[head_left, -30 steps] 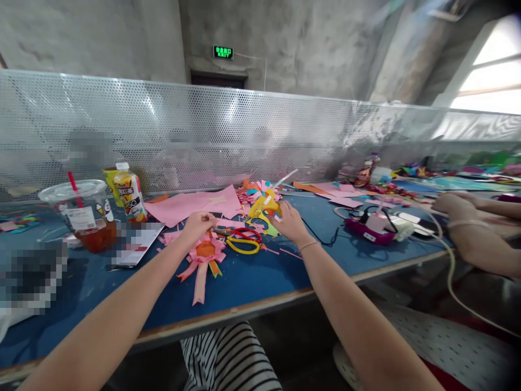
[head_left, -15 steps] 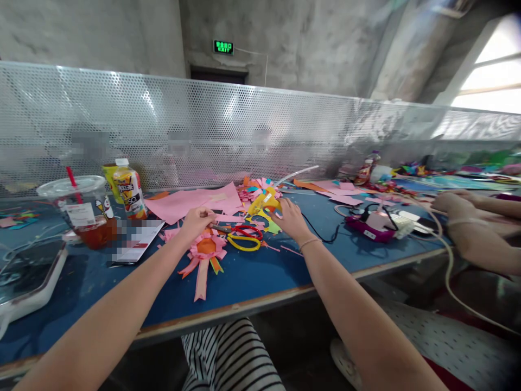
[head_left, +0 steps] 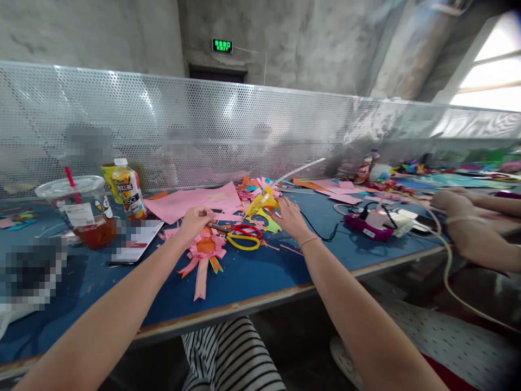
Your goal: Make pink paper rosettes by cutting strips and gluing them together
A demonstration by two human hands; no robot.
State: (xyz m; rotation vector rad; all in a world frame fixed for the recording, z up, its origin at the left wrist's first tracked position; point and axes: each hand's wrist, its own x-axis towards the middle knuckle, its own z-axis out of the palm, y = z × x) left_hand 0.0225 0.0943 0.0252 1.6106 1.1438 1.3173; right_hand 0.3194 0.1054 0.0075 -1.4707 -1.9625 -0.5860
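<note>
The blue bench (head_left: 260, 277) is running off both sides of my view, and a blurred patch is covering whatever is lying at its left end. My left hand (head_left: 196, 219) is resting curled at the top of the pink paper rosette (head_left: 205, 247); its grip is closed down, but my knuckles are hiding the fingertips, so I cannot tell whether I am pinching the paper or only pressing on it. The rosette is lying flat near the bench's middle, its long ribbon tail pointing toward me. My right hand (head_left: 288, 215) is reaching flat, fingers loosely open, touching the yellow glue gun (head_left: 262, 202); the gun's nozzle is sitting lost among paper scraps. The scissors (head_left: 243, 237) are lying between my hands.
</note>
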